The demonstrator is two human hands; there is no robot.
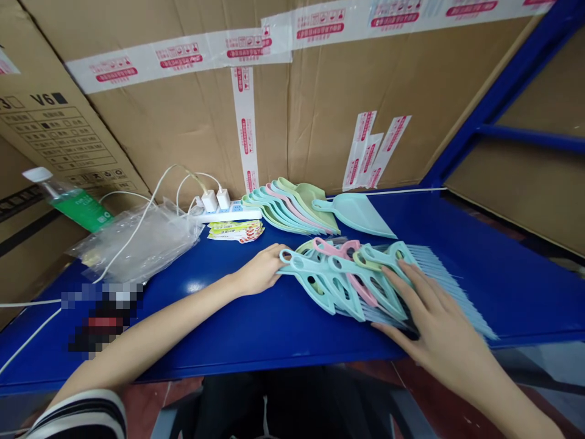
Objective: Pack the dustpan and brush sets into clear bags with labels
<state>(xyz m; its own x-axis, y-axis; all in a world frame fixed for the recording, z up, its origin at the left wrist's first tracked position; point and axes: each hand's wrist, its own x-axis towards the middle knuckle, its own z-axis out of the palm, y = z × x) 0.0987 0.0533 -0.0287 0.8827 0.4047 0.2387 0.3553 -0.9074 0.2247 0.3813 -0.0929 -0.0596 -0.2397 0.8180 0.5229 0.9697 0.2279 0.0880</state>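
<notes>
A pile of small hand brushes in light blue, pink and pale green (338,274) lies on the blue table, their bristles (450,286) fanned to the right. My left hand (262,270) is closed around the handle end of a light blue hand brush (311,263) at the pile's left side. Over the right part of the pile lies my right hand (432,317), its fingers spread across the brush heads and its thumb at the near edge. Behind the brushes rests a row of nested dustpans (292,204), with a single light blue dustpan (361,213) beside it.
A white power strip (233,212) with plugged chargers and cables stands at the back. Printed packets (235,231) lie before it. Leftward are clear plastic bags (141,238), a green-labelled bottle (77,204) and a blurred dark item (105,320). Cardboard (183,122) walls the back.
</notes>
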